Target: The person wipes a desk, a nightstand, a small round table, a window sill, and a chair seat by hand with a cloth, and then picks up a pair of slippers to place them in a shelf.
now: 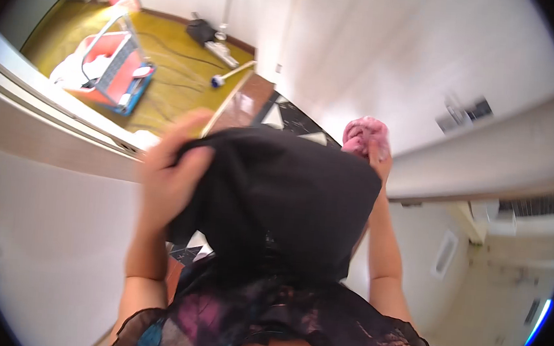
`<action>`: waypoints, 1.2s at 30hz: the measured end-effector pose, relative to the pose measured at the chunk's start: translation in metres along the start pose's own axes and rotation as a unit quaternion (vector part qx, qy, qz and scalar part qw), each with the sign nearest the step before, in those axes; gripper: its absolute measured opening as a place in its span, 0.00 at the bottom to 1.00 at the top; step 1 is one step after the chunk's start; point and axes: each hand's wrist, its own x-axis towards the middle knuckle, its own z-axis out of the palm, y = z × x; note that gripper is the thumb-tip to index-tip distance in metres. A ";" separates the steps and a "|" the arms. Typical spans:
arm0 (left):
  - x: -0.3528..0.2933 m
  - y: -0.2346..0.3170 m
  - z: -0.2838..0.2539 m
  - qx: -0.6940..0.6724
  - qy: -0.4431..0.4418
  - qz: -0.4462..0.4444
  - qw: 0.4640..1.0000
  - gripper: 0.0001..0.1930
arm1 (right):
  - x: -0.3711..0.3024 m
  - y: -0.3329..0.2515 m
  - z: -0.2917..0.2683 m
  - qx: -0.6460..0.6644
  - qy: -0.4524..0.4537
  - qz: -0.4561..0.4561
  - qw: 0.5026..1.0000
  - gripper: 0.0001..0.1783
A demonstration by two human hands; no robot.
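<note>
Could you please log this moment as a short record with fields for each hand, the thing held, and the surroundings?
left hand: left hand grips the upper left edge of the black garment, fingers curled over the fabric
right hand: right hand pinches the garment's upper right corner, with a pink cloth bunched at the fingers
garment state: held up and spread between both hands, hanging in front of the body
surroundings: white wall; yellow floor with a red and blue frame on it

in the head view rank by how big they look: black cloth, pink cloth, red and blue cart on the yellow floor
1. black cloth, by far the largest, though nearest the camera
2. red and blue cart, farther off, so its true size is unsure
3. pink cloth, bunched in the right hand
</note>
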 end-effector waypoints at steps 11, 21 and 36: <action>0.126 -0.267 0.060 0.000 0.042 -0.258 0.965 0.09 | 0.308 -0.081 0.143 -0.140 -0.227 0.011 0.964 0.14; 0.214 -0.335 -0.022 -0.034 0.436 -0.318 0.841 0.08 | 0.527 -0.044 0.477 0.077 -0.474 0.016 0.877 0.19; 0.265 -0.448 -0.157 -0.084 0.665 -0.362 0.648 0.08 | 0.528 -0.014 1.089 0.244 -0.723 0.039 0.646 0.18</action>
